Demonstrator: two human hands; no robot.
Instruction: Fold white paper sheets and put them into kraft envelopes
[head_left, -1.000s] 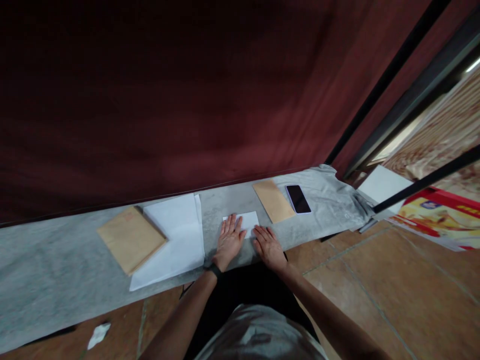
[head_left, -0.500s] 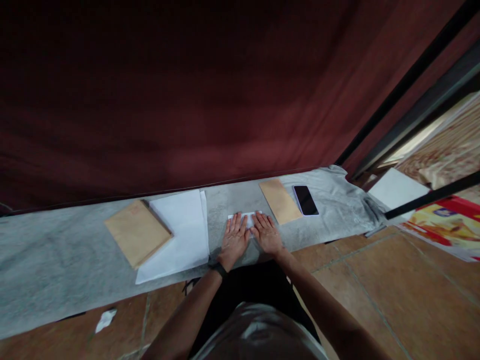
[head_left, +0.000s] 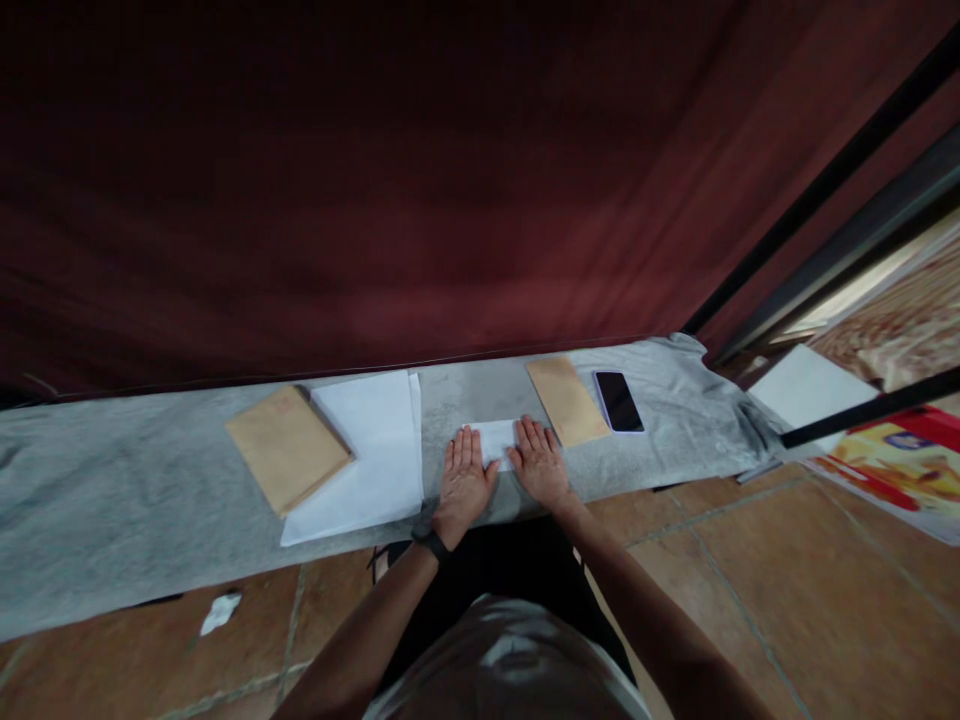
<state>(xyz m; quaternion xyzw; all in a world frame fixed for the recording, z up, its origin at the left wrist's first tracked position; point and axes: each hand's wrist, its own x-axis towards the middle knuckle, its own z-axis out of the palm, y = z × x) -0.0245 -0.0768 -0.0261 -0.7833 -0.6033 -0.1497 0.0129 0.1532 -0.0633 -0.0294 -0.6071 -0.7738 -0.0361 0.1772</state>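
Observation:
A small folded white sheet of paper point(head_left: 495, 440) lies flat in front of me, its two ends under my hands. My left hand point(head_left: 465, 482) presses on its left end, palm down with the fingers stretched out. On the right end rests my right hand point(head_left: 540, 467), also flat and open. Just beyond the right hand is a single brown envelope point(head_left: 570, 402). Left of my hands lie larger white sheets point(head_left: 375, 450), partly covered by a stack of brown envelopes point(head_left: 289, 445).
A grey cloth point(head_left: 135, 490) covers the narrow bench. A phone point(head_left: 619, 402) lies right of the single envelope. A dark red curtain point(head_left: 420, 220) hangs behind. At right stand a black metal bar point(head_left: 870, 408) and a red-yellow box point(head_left: 907, 465). Crumpled tissue point(head_left: 220, 612) lies on the tiled floor.
My hands have slid apart along the folded paper, the left one leftward and the right one slightly rightward, so more of its middle shows. The whole view has shifted a little.

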